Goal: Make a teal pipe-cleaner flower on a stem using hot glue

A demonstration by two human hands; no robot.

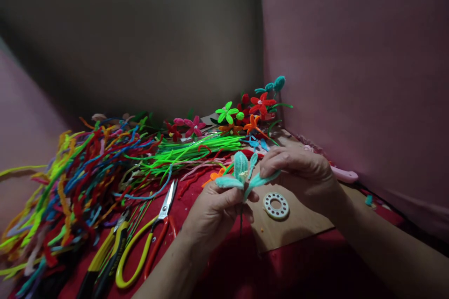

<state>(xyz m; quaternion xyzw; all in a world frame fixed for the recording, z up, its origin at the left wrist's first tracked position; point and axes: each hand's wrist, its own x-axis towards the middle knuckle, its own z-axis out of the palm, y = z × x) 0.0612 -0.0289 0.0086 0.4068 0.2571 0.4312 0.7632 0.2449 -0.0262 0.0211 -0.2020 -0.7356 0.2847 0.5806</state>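
Observation:
A turquoise pipe-cleaner flower [240,164] with pale yellow stamens stands upright in front of me, a dark stem below it. My left hand [219,205] pinches its base between thumb and fingers. With its fingertips my right hand [298,166] grips one turquoise petal on the flower's right side, which slants outward. A second petal spreads to the left over my left thumb. Under my right hand lies a brown board [298,224] carrying a white ring with holes [276,205].
Scissors [163,217] and yellow-black pliers [108,252] lie to the left. Behind them spreads a heap of coloured pipe cleaners [77,182], with a green bundle [199,149]. Finished flowers [228,112] stand at the back. A pink-handled tool [343,175] rests at right by the wall.

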